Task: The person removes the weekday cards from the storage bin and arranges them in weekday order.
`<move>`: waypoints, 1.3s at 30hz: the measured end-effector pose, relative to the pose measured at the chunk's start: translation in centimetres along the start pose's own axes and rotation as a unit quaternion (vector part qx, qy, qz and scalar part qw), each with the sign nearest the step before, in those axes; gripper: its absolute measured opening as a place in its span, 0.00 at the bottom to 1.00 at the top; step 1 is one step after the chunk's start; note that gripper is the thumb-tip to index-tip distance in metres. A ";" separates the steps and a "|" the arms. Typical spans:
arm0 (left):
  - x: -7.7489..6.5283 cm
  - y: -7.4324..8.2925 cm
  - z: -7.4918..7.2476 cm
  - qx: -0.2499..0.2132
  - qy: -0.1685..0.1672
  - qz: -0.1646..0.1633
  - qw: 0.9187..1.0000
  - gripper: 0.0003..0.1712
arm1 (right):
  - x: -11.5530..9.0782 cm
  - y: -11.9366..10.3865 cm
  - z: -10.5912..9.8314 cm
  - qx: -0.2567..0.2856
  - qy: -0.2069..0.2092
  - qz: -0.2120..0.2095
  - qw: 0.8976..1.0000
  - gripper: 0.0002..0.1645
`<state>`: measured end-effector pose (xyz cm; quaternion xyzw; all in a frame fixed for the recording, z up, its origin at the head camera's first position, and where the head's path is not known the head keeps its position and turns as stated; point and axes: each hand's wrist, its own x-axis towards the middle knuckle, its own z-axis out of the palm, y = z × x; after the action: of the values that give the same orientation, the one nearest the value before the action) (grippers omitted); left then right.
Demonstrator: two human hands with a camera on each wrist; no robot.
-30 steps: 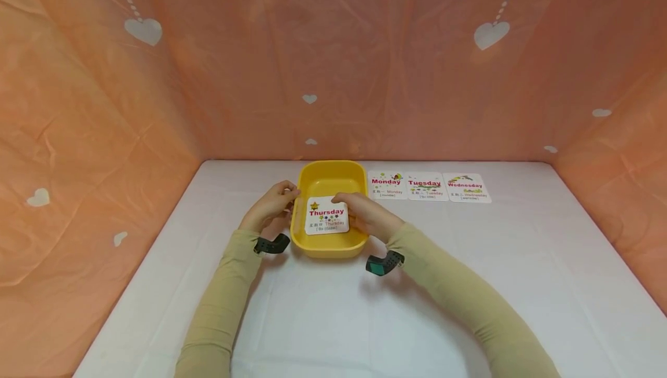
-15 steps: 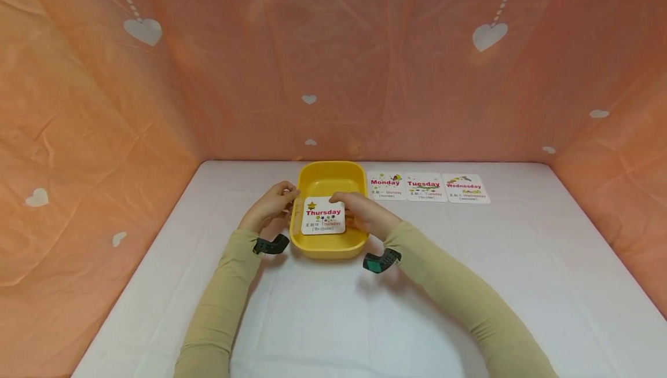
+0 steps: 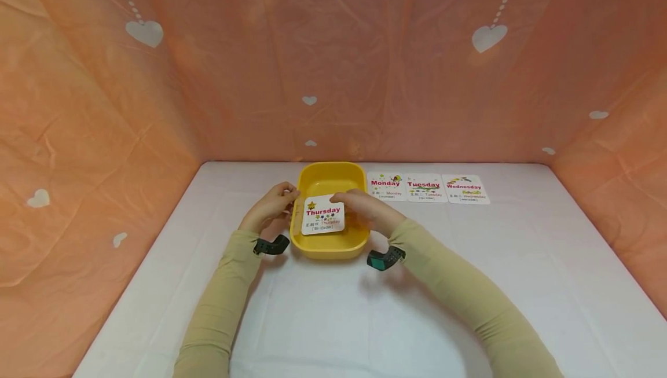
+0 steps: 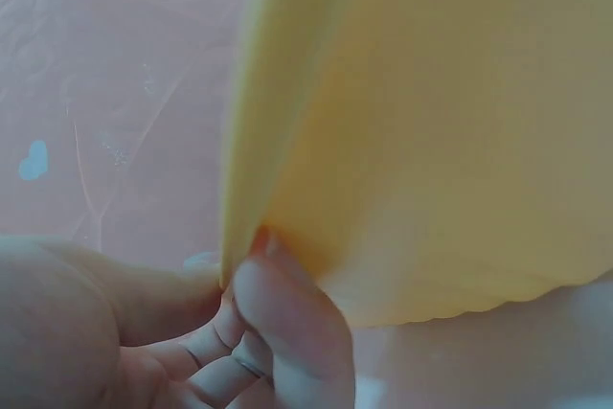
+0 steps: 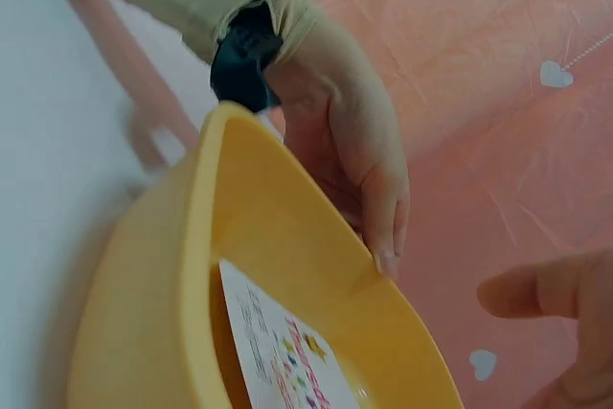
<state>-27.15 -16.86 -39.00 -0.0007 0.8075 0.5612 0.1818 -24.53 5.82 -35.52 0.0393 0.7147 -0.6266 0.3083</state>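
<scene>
In the head view a yellow plastic tub (image 3: 333,169) stands on the table, with a white card (image 3: 323,214) reading "Thursday" over its near half. My left hand (image 3: 270,205) pinches the tub's left rim; the left wrist view shows thumb and finger (image 4: 292,323) on either side of the wall. On the other side, my right hand (image 3: 372,210) holds the Thursday card by its right edge, thumb at the upper corner. Its other fingers are mostly hidden. The right wrist view has the card (image 5: 278,342) tilted inside the tub and my right thumb (image 5: 527,291) at the frame's right.
Right of the tub lie three cards in a row: Monday (image 3: 387,187), Tuesday (image 3: 426,187) and Wednesday (image 3: 466,189). A white cloth covers the table (image 3: 323,314). Orange fabric (image 3: 344,77) with pale hearts walls the back and sides.
The Thursday card has shifted slightly left along with my right hand, then turned a little. My left hand stays at the tub's rim, and the three cards in the row remain in place.
</scene>
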 end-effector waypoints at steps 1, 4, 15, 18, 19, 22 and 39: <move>0.0 0.0 0.0 0.000 0.000 0.000 1.000 0.18 | -0.1 0.0 -0.2 -0.025 0.005 -0.005 1.000 0.39; 0.0 0.0 0.0 0.001 0.001 0.000 1.000 0.17 | -0.2 -0.1 -0.6 -0.098 0.025 -0.023 0.995 0.43; -0.1 -0.1 0.1 0.000 0.002 0.002 1.000 0.15 | 0.8 -0.2 -1.4 -0.168 0.039 -0.087 0.981 0.38; -0.1 -0.1 0.1 -0.002 0.000 0.003 1.000 0.16 | 1.2 -0.3 -1.6 -0.168 0.041 -0.100 0.980 0.37; -0.1 -0.1 0.1 -0.002 0.000 0.003 1.000 0.16 | 1.4 -0.3 -1.6 -0.167 0.043 -0.103 0.980 0.36; 0.0 -0.1 0.0 -0.001 0.000 0.000 1.000 0.17 | 1.8 -0.6 -1.8 -0.163 0.043 -0.112 0.979 0.34; 0.0 -0.1 0.0 0.001 0.007 -0.003 1.000 0.16 | 3.1 -1.6 -2.1 -0.154 0.034 -0.094 0.983 0.35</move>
<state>-27.16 -16.88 -39.06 -0.0065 0.8090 0.5601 0.1780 -28.55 6.36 -35.61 -0.0544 0.8132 -0.5336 0.2261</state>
